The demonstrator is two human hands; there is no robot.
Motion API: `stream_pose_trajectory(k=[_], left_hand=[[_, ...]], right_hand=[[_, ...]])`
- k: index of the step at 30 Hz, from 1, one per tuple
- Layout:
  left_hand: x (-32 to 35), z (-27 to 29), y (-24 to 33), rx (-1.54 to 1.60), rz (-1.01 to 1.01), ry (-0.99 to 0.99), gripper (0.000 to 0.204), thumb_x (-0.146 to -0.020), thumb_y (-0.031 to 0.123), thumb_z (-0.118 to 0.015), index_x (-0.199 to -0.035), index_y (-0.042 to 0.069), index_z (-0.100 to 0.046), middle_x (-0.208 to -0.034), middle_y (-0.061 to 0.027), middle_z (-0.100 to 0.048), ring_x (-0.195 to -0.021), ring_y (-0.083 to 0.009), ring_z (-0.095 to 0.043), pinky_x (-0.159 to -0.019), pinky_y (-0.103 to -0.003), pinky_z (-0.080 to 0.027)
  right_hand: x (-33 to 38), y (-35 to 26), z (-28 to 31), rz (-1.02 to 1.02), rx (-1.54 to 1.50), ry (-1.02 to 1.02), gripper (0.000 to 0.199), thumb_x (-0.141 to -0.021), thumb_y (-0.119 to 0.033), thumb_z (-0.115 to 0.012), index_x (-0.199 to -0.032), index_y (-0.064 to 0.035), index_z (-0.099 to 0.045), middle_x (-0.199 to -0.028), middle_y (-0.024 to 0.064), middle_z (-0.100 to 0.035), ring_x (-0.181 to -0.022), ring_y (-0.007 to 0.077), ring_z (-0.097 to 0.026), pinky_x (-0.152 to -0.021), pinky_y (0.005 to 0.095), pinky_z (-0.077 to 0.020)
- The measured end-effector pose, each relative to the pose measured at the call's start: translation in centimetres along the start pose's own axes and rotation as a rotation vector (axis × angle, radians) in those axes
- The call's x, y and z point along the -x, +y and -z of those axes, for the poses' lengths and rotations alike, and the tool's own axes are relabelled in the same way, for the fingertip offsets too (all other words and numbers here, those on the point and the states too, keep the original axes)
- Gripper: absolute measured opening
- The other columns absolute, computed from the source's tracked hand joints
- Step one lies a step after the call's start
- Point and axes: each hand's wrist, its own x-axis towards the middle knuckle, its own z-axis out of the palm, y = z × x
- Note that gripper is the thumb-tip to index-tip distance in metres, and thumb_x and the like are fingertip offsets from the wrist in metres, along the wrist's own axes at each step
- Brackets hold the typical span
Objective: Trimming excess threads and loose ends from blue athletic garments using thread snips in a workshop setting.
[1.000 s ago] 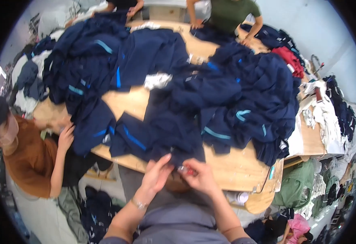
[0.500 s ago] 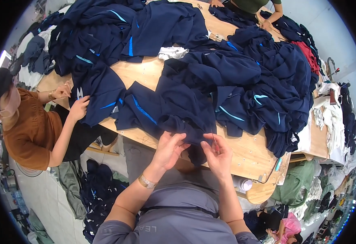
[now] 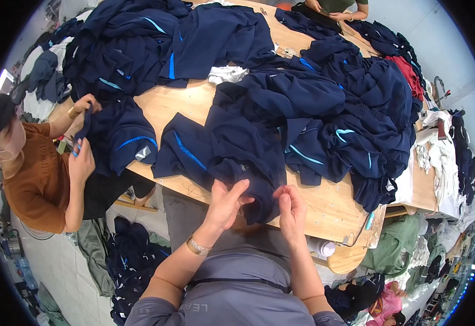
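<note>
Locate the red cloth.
In the head view, the red cloth is at the upper right, beyond the person's right hand, between the large navy garment pile and the dark garments behind.

Toward four o'clock, the fingers (image 3: 284, 191) of the right hand (image 3: 292, 212) blur, anything between them too small to tell. At one, the upper edge crops a co-worker (image 3: 345, 5); at eleven, a navy garment heap (image 3: 134, 30).

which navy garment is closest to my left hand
The navy garment directly in front of you, hanging over the near edge of the table by your left hand; the other navy garments lie farther away.
</note>
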Motion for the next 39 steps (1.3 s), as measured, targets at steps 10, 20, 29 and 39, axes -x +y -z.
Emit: stream_pose_trajectory(k=[10,20,29,39], left_hand=[[-0.2,-0.7,-0.2,-0.017,-0.020,-0.016,0.033,-0.083,0.004,-0.059,-0.113,0.009,-0.046,-0.100,-0.0027,-0.056,-0.084,-0.0125,-0.058,-0.061,-0.027,-0.053],[-0.1,-0.6,-0.4,-0.019,-0.018,-0.025,0.035,-0.083,0.003,-0.060,-0.114,0.009,-0.044,-0.101,-0.0026,-0.055,-0.086,-0.0124,-0.058,-0.061,-0.027,-0.053],[0.2,-0.7,0.0,-0.017,-0.046,-0.036,0.037,-0.082,0.002,-0.061,-0.114,0.008,-0.044,-0.101,-0.0036,-0.056,-0.088,-0.0135,-0.058,-0.062,-0.027,-0.054],[-0.7,4.0,0.9,0.206,-0.063,0.157,0.019,-0.087,0.016,-0.057,-0.098,0.000,-0.055,-0.096,-0.0089,-0.061,-0.088,-0.0194,-0.060,-0.083,-0.030,-0.049]], right_hand=[[0.1,0.1,1.3,0.443,0.759,-0.151,0.037,-0.071,-0.037,-0.071,-0.062,-0.0079,-0.050,-0.054,0.0049,-0.047,-0.043,0.0223,-0.048,-0.042,0.0313,-0.0360],[-0.6,0.3,1.4,0.564,0.832,-0.174,0.038,-0.069,-0.040,-0.071,-0.061,-0.0098,-0.050,-0.053,0.0030,-0.046,-0.043,0.0212,-0.046,-0.044,0.0308,-0.0343],[-0.9,0.1,1.4,0.566,0.813,-0.203,0.035,-0.072,-0.036,-0.070,-0.062,-0.0083,-0.051,-0.054,0.0039,-0.045,-0.043,0.0197,-0.044,-0.045,0.0289,-0.0341],[-0.1,7.4,3.4,-0.116,0.172,0.081,0.037,-0.081,-0.029,-0.065,-0.076,-0.0041,-0.039,-0.060,-0.0015,-0.040,-0.051,0.0086,-0.035,-0.045,0.0227,-0.0299]])
